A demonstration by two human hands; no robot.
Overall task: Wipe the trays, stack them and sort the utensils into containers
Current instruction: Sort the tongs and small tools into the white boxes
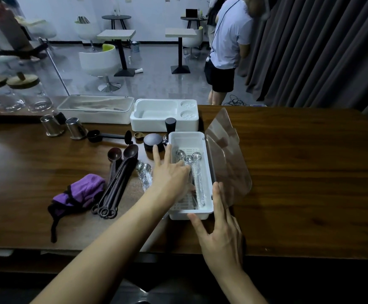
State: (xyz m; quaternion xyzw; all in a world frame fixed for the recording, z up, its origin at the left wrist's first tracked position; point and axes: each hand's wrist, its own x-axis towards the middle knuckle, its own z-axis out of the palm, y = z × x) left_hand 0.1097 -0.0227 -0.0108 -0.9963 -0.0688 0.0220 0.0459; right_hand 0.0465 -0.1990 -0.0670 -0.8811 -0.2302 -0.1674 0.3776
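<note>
Left hand (171, 175) reaches across from the left, over the left wall of the white utensil container (187, 134). Most fingers dip inside onto the plastic-wrapped metal spoons (197, 172). 1 finger sticks out straight toward the far side. Fingertips are hidden behind the knuckles, so whether it grips a spoon or only touches cannot be told.

Right hand (221, 229) is flat with straight fingers, holding nothing. Fingertips rest against the container's near right corner and the lower edge of its clear lid (227, 154). The lid is hinged open, tilted out to the right.

3 spoon bowls show in the container, pointing away from the person, handles lying lengthwise.

Just left of the container, on the wooden table (299, 172), lie 2 more wrapped spoons (144, 173). Next to them is a bundle of dark brown long-handled scoops (119, 178), then a crumpled purple cloth (79, 193).

Farther back: a dark round puck, possibly a tamper base (153, 141), a black scoop (104, 136), 2 upturned steel cups (52, 126), a white tray with 2 round recesses (164, 115), and a closed box with a clear lid (95, 108).

A person in a white T-shirt (229, 40) stands beyond the table by the curtain.
</note>
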